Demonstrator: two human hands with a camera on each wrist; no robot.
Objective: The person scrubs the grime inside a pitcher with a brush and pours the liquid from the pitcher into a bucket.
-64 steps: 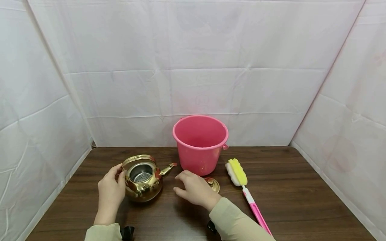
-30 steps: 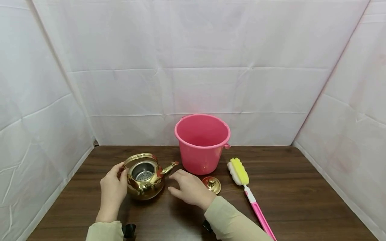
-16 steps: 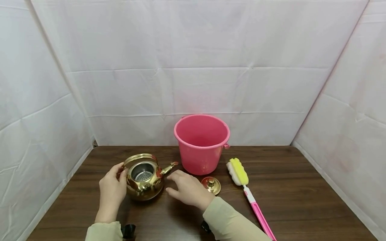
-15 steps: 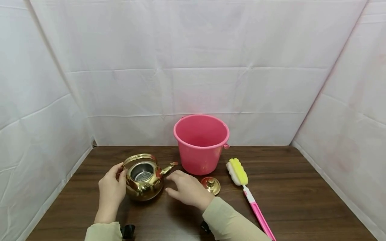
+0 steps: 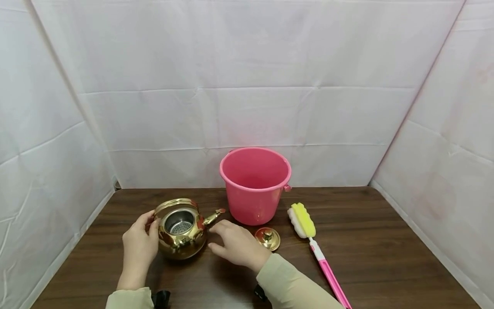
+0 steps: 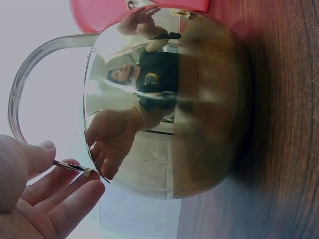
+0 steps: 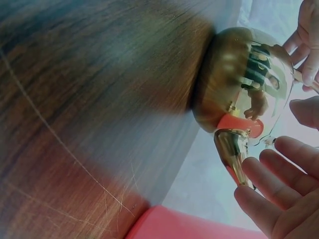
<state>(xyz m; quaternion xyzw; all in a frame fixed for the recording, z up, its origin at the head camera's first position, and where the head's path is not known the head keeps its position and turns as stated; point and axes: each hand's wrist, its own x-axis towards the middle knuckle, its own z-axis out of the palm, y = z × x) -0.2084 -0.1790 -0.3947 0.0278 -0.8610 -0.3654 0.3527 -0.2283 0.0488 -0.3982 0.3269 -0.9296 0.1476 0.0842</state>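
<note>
A shiny gold kettle stands uncovered on the left of the table, its metal strainer showing in the mouth. My left hand pinches the base of the kettle's arched handle between thumb and fingers. On the other side, my right hand hovers by the spout, its fingers loosely bent and holding nothing. In the right wrist view its fingertips overlap the spout; whether they touch it I cannot tell. The gold lid lies just behind the right hand.
A pink bucket stands upright at the back middle, beyond the lid. To its right lies a long brush with a yellow and white sponge head and a pink handle. White cloth walls enclose the wooden table.
My right hand has shifted left towards the spout, and more of the lid shows behind it. The left hand keeps its hold on the handle, and the kettle stays in place.
</note>
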